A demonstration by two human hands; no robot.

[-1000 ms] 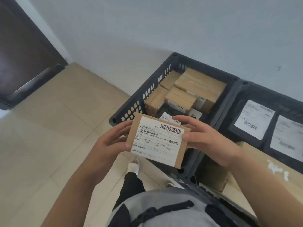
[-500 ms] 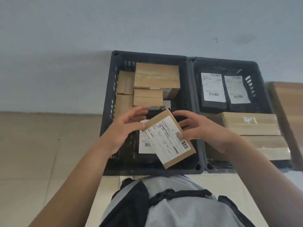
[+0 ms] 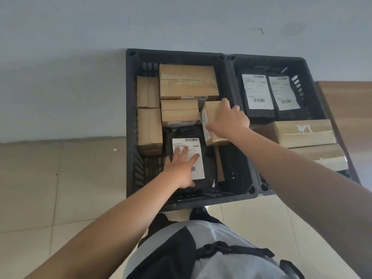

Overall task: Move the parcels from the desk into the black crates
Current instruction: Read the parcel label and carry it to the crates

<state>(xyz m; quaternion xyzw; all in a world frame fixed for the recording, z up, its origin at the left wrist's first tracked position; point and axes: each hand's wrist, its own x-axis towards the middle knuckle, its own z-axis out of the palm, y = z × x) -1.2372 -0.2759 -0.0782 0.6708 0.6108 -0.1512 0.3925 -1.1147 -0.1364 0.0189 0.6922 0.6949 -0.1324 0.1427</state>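
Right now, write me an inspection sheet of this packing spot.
Surface: tiled floor under both crates.
Job's things: left crate holds cardboard boxes and a black mailer bag; right crate holds two black bags and boxes.
Clutter: nothing seen.
Hands: left hand presses flat on the bag's label; right hand grips a small box inside the left crate.
Cables: nothing seen.
Surroundings: pale wall, wooden panel at right.

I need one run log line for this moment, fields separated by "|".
right hand: grips cardboard parcel | left hand: flat on black bag | place: left crate
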